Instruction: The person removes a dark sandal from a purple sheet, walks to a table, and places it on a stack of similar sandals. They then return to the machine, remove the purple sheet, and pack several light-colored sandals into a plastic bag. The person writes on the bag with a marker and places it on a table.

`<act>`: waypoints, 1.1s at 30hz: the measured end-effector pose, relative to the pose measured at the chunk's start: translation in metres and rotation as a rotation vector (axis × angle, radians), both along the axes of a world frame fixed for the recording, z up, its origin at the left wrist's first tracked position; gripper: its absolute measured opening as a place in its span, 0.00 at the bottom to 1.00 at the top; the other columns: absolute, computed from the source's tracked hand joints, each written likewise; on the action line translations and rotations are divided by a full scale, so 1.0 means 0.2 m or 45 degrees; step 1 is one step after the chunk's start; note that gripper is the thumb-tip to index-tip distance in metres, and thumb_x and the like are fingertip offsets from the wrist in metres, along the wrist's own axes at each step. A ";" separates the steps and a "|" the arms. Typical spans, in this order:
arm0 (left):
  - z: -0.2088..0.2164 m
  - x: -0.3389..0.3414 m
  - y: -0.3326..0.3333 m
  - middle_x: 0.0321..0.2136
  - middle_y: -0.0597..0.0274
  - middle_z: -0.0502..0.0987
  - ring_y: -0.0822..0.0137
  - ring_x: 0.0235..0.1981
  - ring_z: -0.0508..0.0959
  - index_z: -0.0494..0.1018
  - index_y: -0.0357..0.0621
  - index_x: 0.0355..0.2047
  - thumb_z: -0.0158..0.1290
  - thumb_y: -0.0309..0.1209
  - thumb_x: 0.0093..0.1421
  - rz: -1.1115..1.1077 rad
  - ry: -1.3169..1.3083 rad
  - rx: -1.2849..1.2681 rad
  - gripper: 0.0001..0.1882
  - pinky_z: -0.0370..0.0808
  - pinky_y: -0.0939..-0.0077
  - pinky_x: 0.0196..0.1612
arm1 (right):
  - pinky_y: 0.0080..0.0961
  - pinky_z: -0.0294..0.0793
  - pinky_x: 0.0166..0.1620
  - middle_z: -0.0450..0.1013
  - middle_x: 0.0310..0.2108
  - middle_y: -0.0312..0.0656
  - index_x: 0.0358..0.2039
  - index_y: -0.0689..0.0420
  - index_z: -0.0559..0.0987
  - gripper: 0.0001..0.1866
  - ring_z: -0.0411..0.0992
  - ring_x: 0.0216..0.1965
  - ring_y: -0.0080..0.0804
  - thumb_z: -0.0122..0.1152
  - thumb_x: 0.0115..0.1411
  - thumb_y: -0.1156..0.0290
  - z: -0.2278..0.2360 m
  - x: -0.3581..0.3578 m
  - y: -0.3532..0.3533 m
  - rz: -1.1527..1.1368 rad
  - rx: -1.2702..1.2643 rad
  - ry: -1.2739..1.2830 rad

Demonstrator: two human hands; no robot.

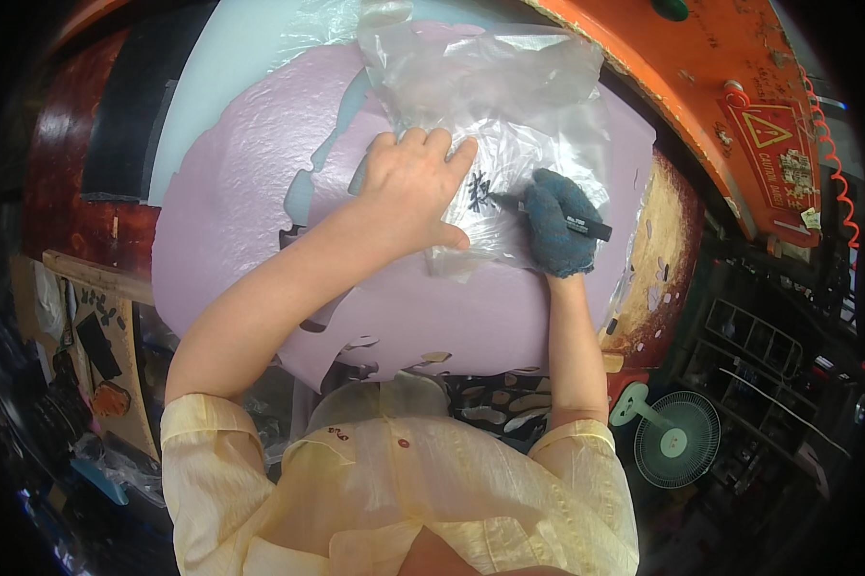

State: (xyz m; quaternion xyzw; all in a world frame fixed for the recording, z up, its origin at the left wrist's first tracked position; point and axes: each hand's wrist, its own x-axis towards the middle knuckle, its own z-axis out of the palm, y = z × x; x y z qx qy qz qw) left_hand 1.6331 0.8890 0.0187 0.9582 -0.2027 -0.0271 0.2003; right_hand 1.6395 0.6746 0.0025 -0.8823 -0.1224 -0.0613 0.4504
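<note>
A clear plastic bag (495, 106) lies crinkled over a lilac sheet (250, 144) with cut-out holes. My bare left hand (418, 182) presses down on the bag's left part, fingers spread. In a dark blue-grey knitted glove, my right hand (559, 221) grips a black marker pen (586, 228). The pen's tip touches the bag, or is very close to it, beside black handwritten strokes (480, 194). Part of the marker is hidden behind the gloved fingers.
An orange machine frame (663, 48) with a red warning plate (770, 144) arches over the far right. The worn wooden table edge (648, 269) shows at right. A green fan (677, 440) stands low right. Black sheet material (135, 115) lies at far left, beside a pale blue sheet (236, 58).
</note>
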 end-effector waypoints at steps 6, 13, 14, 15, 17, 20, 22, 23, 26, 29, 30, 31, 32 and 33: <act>0.00 0.00 0.00 0.35 0.61 0.68 0.63 0.38 0.70 0.64 0.43 0.55 0.68 0.49 0.30 0.002 0.008 -0.001 0.50 0.65 0.68 0.38 | 0.24 0.70 0.34 0.75 0.27 0.41 0.29 0.64 0.79 0.10 0.71 0.28 0.26 0.54 0.56 0.71 -0.04 0.00 -0.01 -0.157 0.157 0.051; 0.00 0.00 0.00 0.34 0.61 0.68 0.63 0.38 0.70 0.64 0.43 0.55 0.68 0.50 0.29 -0.004 -0.020 -0.009 0.50 0.65 0.68 0.38 | 0.23 0.68 0.33 0.72 0.24 0.38 0.28 0.62 0.79 0.05 0.70 0.27 0.25 0.56 0.53 0.76 -0.01 0.02 0.01 -0.113 0.179 -0.083; 0.00 0.00 0.00 0.34 0.61 0.68 0.63 0.38 0.70 0.64 0.43 0.55 0.68 0.50 0.29 -0.009 -0.014 0.011 0.50 0.65 0.69 0.38 | 0.23 0.68 0.33 0.73 0.24 0.38 0.28 0.62 0.79 0.05 0.70 0.27 0.26 0.56 0.54 0.76 0.00 0.02 0.01 -0.129 0.128 -0.017; 0.00 0.00 0.00 0.34 0.61 0.68 0.63 0.38 0.70 0.64 0.43 0.55 0.68 0.50 0.29 -0.003 -0.014 -0.003 0.50 0.65 0.69 0.38 | 0.23 0.69 0.33 0.73 0.24 0.38 0.29 0.62 0.78 0.05 0.70 0.27 0.26 0.56 0.54 0.75 0.00 0.02 0.01 -0.120 0.082 0.023; 0.00 0.00 0.00 0.34 0.61 0.68 0.64 0.38 0.70 0.64 0.43 0.55 0.68 0.50 0.29 -0.003 0.013 0.016 0.51 0.65 0.69 0.38 | 0.23 0.69 0.33 0.73 0.25 0.39 0.29 0.63 0.79 0.06 0.70 0.27 0.27 0.56 0.54 0.75 0.01 0.02 0.01 -0.144 0.199 -0.005; 0.01 0.00 0.00 0.34 0.61 0.68 0.63 0.38 0.70 0.63 0.43 0.55 0.67 0.50 0.30 -0.018 0.013 0.037 0.51 0.65 0.69 0.38 | 0.24 0.69 0.34 0.74 0.26 0.41 0.30 0.63 0.79 0.06 0.71 0.28 0.28 0.56 0.54 0.74 0.01 0.02 0.00 -0.094 0.076 -0.060; 0.01 0.00 0.00 0.34 0.61 0.68 0.63 0.38 0.70 0.63 0.43 0.56 0.67 0.50 0.30 -0.015 0.028 0.020 0.51 0.65 0.69 0.39 | 0.24 0.70 0.34 0.74 0.26 0.41 0.30 0.63 0.78 0.07 0.71 0.28 0.28 0.56 0.55 0.73 0.00 0.02 0.00 -0.106 0.046 -0.044; 0.01 0.00 0.01 0.34 0.61 0.68 0.63 0.38 0.70 0.63 0.43 0.56 0.67 0.50 0.30 -0.015 0.033 0.020 0.51 0.65 0.69 0.39 | 0.24 0.70 0.34 0.74 0.26 0.42 0.30 0.63 0.78 0.07 0.71 0.28 0.28 0.57 0.55 0.73 0.00 0.02 0.00 -0.141 0.107 -0.013; 0.01 0.00 0.01 0.35 0.61 0.68 0.63 0.39 0.69 0.63 0.43 0.56 0.68 0.50 0.30 -0.020 0.037 0.028 0.51 0.65 0.69 0.39 | 0.24 0.70 0.35 0.74 0.27 0.41 0.29 0.63 0.79 0.07 0.71 0.28 0.28 0.56 0.55 0.74 0.00 0.02 0.00 -0.069 -0.024 -0.071; 0.01 0.00 0.01 0.35 0.61 0.67 0.63 0.39 0.69 0.63 0.43 0.56 0.68 0.50 0.30 -0.017 0.038 0.027 0.51 0.65 0.68 0.40 | 0.24 0.69 0.34 0.73 0.25 0.40 0.28 0.63 0.78 0.06 0.70 0.28 0.26 0.57 0.55 0.74 0.01 0.02 0.00 -0.118 0.033 -0.020; 0.01 0.00 0.01 0.35 0.61 0.67 0.63 0.39 0.69 0.63 0.43 0.56 0.68 0.50 0.30 -0.013 0.037 0.008 0.51 0.65 0.68 0.40 | 0.23 0.68 0.33 0.73 0.25 0.39 0.28 0.63 0.78 0.05 0.70 0.27 0.26 0.57 0.55 0.74 0.01 0.02 0.01 -0.168 0.082 0.052; 0.00 0.00 0.01 0.36 0.61 0.67 0.63 0.39 0.69 0.63 0.43 0.56 0.68 0.50 0.30 -0.015 0.043 0.009 0.51 0.65 0.68 0.40 | 0.23 0.68 0.33 0.73 0.24 0.38 0.28 0.63 0.78 0.05 0.69 0.27 0.25 0.57 0.55 0.75 0.01 0.02 0.01 -0.183 0.113 0.034; 0.00 0.00 0.01 0.36 0.61 0.67 0.63 0.39 0.69 0.63 0.43 0.56 0.68 0.50 0.30 -0.019 0.041 0.026 0.51 0.65 0.68 0.40 | 0.23 0.67 0.32 0.72 0.24 0.38 0.28 0.62 0.78 0.05 0.68 0.26 0.24 0.57 0.55 0.75 0.01 0.03 0.01 -0.197 0.115 0.041; 0.00 0.00 0.01 0.36 0.61 0.67 0.63 0.39 0.69 0.63 0.44 0.56 0.68 0.50 0.30 -0.015 0.052 0.009 0.51 0.65 0.68 0.40 | 0.22 0.67 0.31 0.72 0.23 0.37 0.27 0.62 0.78 0.04 0.68 0.26 0.24 0.57 0.55 0.75 0.00 0.03 0.00 -0.223 0.131 0.013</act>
